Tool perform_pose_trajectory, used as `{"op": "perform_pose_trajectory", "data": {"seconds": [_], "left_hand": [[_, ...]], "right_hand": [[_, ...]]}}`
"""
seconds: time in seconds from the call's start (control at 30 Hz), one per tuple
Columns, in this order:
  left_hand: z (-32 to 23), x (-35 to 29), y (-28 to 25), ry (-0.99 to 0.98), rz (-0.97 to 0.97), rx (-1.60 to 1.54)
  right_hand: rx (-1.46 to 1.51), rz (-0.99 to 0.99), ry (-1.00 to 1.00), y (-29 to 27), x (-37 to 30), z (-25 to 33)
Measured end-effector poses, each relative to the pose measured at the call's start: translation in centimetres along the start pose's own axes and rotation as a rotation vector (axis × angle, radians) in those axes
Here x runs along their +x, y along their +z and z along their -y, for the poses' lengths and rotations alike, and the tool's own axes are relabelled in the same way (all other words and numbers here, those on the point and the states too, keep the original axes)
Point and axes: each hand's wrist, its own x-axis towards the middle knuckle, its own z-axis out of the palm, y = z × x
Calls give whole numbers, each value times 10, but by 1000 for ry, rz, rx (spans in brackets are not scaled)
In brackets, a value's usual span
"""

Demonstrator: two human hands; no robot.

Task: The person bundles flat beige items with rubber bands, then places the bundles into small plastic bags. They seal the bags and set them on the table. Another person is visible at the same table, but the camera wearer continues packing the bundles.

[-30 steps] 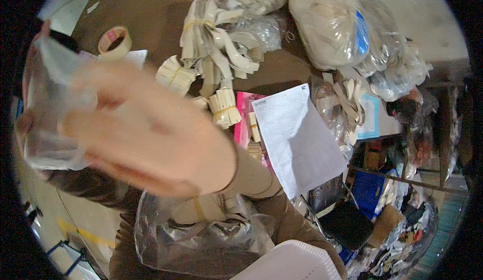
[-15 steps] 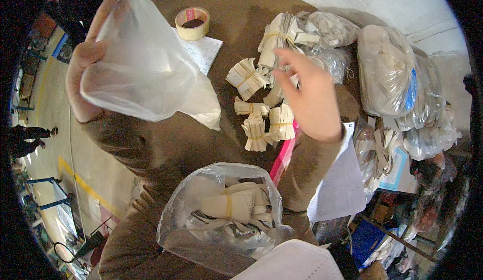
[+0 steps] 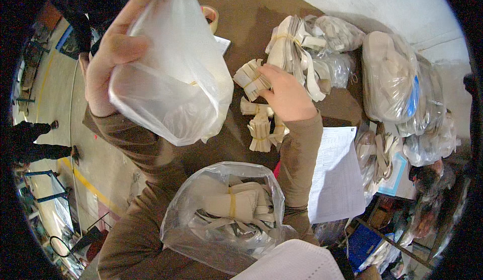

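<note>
My left hand (image 3: pixel 123 49) grips a translucent plastic bag (image 3: pixel 168 99) by its rim and holds it up at the left, its mouth spread. Over the brown table, my right hand (image 3: pixel 292 96) has its thumb and fingers closed round the edge of a short bundle of off-white strips (image 3: pixel 246 78) tied with a yellow band. Smaller banded bundles (image 3: pixel 259 131) lie just below it, partly behind my right forearm. A longer banded bundle (image 3: pixel 286 41) rests beyond my hand. Nearest me, an open clear bag (image 3: pixel 173 219) contains another banded bundle (image 3: pixel 234 203) and loose strips.
A tape roll (image 3: pixel 215 17) and notepad (image 3: pixel 223 43) are partly behind the raised bag. Filled plastic bags (image 3: pixel 387 74) line the wall at right. A printed sheet (image 3: pixel 334 179) lies beside my right forearm. Two people's dark-clothed legs (image 3: pixel 37 152) show at far left.
My right hand has moved left, and its spread fingers have closed on the short bundle. My left hand has brought the raised bag rightward, covering part of the tape roll.
</note>
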Motion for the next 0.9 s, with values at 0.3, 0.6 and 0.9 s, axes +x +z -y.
{"op": "perform_pose_trajectory", "data": {"seconds": [0.3,0.6,0.9], "left_hand": [[5,-2,-1,-74,114,16],[6,-8,-6,-189,45,139],[19,0,3,-11,26,142]], "right_hand": [[-204,133,368,9,23,27],[-118,-6,164,-54,-20,14],[1255,-508,-176,-60,-28,14]]}}
